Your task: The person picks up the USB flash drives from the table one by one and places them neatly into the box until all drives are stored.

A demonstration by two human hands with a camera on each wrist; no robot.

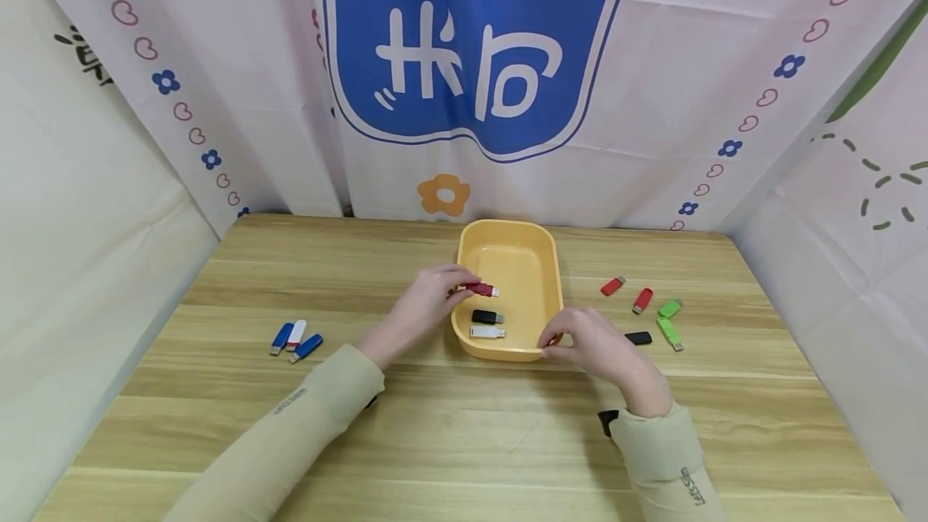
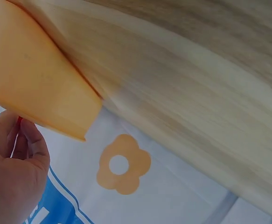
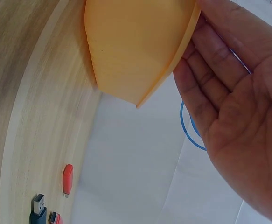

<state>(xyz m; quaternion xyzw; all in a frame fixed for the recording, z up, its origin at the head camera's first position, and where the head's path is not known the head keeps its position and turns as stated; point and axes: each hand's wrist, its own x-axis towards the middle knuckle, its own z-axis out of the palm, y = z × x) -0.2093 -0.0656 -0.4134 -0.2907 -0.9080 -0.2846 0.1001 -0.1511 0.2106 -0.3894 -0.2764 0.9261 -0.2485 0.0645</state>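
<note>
In the head view my left hand (image 1: pixel 437 294) pinches a dark red USB flash drive (image 1: pixel 480 289) over the left side of a yellow plastic bin (image 1: pixel 507 354). Only a sliver of red shows between those fingers in the left wrist view. My right hand (image 1: pixel 596 341) holds the bin's rim at its near right corner; the right wrist view shows that hand (image 3: pixel 247 93) with its fingers at the outer wall (image 3: pixel 131 51). Inside the bin lie a black USB flash drive (image 1: pixel 484 316) and, nearer to me, a white one (image 1: pixel 484 332).
Left of the bin, two blue flash drives (image 1: pixel 308 346) lie beside a white and red one (image 1: pixel 296 333). On the right are two red ones (image 1: pixel 642 300), two green ones (image 1: pixel 669 333) and a black one (image 1: pixel 639 337). A printed curtain (image 1: pixel 391 176) hangs behind the wooden table (image 1: pixel 464 441).
</note>
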